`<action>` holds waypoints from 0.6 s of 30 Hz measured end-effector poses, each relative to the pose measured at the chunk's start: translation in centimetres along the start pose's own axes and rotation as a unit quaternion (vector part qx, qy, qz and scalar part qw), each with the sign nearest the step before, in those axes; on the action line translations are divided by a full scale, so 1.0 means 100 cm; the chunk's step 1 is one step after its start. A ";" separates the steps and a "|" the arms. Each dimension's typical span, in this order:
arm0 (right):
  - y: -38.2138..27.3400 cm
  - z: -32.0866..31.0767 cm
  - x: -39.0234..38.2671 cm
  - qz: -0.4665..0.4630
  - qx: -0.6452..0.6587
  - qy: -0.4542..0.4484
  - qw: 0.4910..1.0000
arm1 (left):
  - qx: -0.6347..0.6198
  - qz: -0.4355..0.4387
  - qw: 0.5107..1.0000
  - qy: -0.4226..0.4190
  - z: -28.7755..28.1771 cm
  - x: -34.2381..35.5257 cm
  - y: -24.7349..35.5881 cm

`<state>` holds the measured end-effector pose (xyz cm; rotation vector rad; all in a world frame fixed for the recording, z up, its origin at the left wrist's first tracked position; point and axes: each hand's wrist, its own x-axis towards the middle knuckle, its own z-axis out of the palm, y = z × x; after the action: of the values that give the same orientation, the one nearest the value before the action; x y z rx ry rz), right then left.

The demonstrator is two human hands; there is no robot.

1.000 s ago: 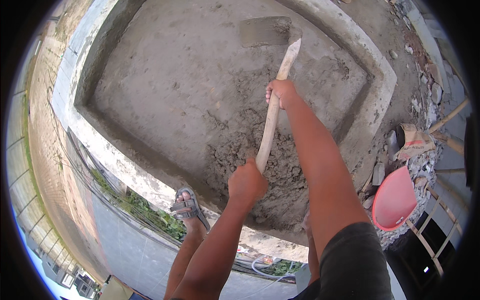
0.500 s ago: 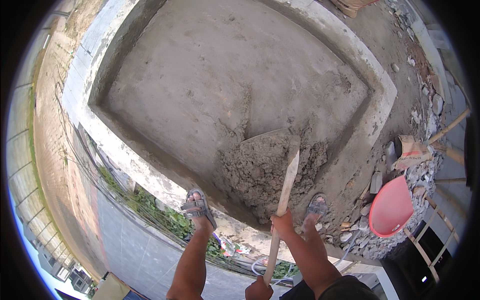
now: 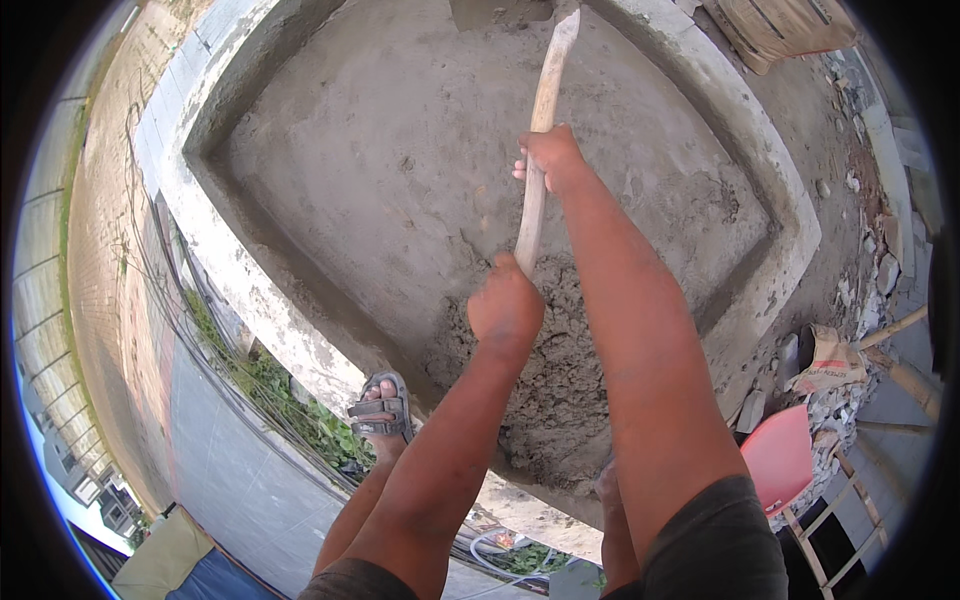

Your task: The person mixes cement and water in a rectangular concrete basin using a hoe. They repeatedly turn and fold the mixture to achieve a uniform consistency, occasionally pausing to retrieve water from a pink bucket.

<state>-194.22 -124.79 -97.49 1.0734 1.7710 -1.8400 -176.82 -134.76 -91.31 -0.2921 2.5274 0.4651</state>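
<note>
Both my hands are closed round the pale wooden handle of a hoe (image 3: 547,85), which reaches away from me over the wet cement. My left hand (image 3: 505,305) grips the near end of the handle, and my right hand (image 3: 552,158) holds it farther up. The hoe's broad grey blade (image 3: 500,12) shows at the top edge, partly cut off by the picture. Beneath my arms lies a lumpy heap of wet mortar (image 3: 560,380). Beyond it, smoother grey cement (image 3: 380,130) spreads inside the low-walled pit.
A pale concrete rim (image 3: 265,290) surrounds the pit, with my sandalled left foot (image 3: 382,408) on its near side. On the right are a pink-red basin (image 3: 785,460), a torn paper sack (image 3: 832,360) and rubble. A larger brown sack (image 3: 785,25) lies at the far right. Cables and plants (image 3: 255,385) run outside the rim.
The hoe has moved from the mortar heap near my feet to the far side of the pit. Both arms have reached forward with it, and both hands have kept their grip.
</note>
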 end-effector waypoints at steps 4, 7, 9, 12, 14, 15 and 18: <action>-0.021 0.055 -0.002 0.038 -0.147 0.021 0.988 | -0.057 -0.021 0.994 -0.093 -0.057 0.071 0.008; 0.006 0.036 0.006 0.049 -0.177 0.009 0.983 | -0.096 -0.039 0.981 -0.162 -0.035 0.040 -0.001; 0.041 0.022 0.009 0.072 -0.134 0.006 0.988 | -0.113 -0.053 0.975 -0.183 -0.011 0.003 -0.016; 0.075 0.013 -0.008 0.111 -0.102 -0.026 0.988 | -0.141 -0.095 0.957 -0.233 -0.005 -0.045 -0.032; 0.088 0.001 -0.027 0.136 -0.104 -0.061 0.983 | -0.143 -0.105 0.956 -0.233 0.008 -0.074 -0.038; 0.096 -0.007 -0.045 0.149 -0.102 -0.049 0.982 | -0.150 -0.107 0.954 -0.236 0.017 -0.092 -0.042; 0.125 -0.037 -0.089 0.163 -0.112 -0.027 0.980 | -0.157 -0.117 0.939 -0.283 0.025 -0.146 -0.041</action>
<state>-178.55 -125.15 -99.26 1.1353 1.6133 -1.4249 -162.32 -135.97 -86.25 -0.4912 1.8283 0.7380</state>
